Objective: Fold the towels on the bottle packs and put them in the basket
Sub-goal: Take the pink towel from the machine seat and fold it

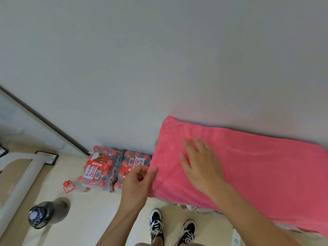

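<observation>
R hand (200,166) lies flat, fingers straight, on pink towel (262,167); L hand (139,180) pinches its 9 o'clock edge, bottle packs (113,167) just beside.

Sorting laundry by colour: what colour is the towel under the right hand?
The towel is plain pink, with no pattern; the head view shows it best.

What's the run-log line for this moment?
towel: pink, spread flat; right hand: flat on towel; left hand: at towel's left edge, grip unclear; basket: not in view
</observation>
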The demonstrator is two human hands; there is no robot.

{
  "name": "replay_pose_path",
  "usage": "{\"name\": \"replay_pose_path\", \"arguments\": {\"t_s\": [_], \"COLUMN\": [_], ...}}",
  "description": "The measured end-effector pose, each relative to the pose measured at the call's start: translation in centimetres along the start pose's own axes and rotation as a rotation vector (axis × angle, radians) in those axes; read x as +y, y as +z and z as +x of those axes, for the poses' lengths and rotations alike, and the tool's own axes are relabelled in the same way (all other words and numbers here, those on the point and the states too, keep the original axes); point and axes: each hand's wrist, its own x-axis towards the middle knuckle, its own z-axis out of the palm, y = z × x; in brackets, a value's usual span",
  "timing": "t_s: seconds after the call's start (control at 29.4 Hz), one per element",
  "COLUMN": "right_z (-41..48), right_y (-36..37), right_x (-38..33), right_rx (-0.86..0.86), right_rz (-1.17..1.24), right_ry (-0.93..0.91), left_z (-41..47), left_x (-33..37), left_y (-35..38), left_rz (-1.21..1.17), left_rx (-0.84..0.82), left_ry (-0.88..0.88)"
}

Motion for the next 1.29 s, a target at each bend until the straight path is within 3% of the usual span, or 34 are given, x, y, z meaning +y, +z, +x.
{"name": "replay_pose_path", "arguments": {"t_s": [0.2,0.44,0.51,0.61,0.71,0.85,0.95,1.09,1.23,1.29], "right_z": [-6.0,-7.0,-7.2,-8.3,-10.3,-13.9,-17.1,-20.8,-23.4,-24.0], "right_y": [1.5,3.9,3.3,1.8,0.1,-1.3,-1.4,-1.1,-0.7,-0.5], "right_x": [-0.9,-0.2,0.4,2.6,6.3,13.6,20.3,27.3,31.5,32.4], "right_rx": [-0.193,-0.190,-0.175,-0.115,-0.040,0.075,0.162,0.301,0.385,0.340], "right_rz": [-0.060,-0.051,0.028,0.171,0.309,0.404,0.424,0.488,0.749,1.010], "right_ry": [-0.046,-0.103,-0.141,-0.148,-0.024,0.154,0.336,0.556,0.794,0.854], "left_z": [-1.8,-2.7,-3.1,-4.0,-5.3,-8.2,-10.7,-13.0,-14.3,-14.6], "left_x": [-0.8,-1.4,-1.3,-0.9,0.9,2.2,2.0,1.7,0.9,0.7], "left_y": [-0.6,-0.1,0.2,0.9,3.6,12.0,19.4,27.9,33.1,34.2], "left_rz": [-0.053,-0.104,0.019,0.465,0.610,0.681,0.732,0.794,0.977,1.048], "left_rx": [-0.160,-0.064,0.010,0.217,0.236,-0.017,-0.216,-0.354,-0.384,-0.346], "left_ry": [-0.079,-0.082,-0.054,0.177,0.465,0.746,0.832,0.964,0.970,0.975]}}
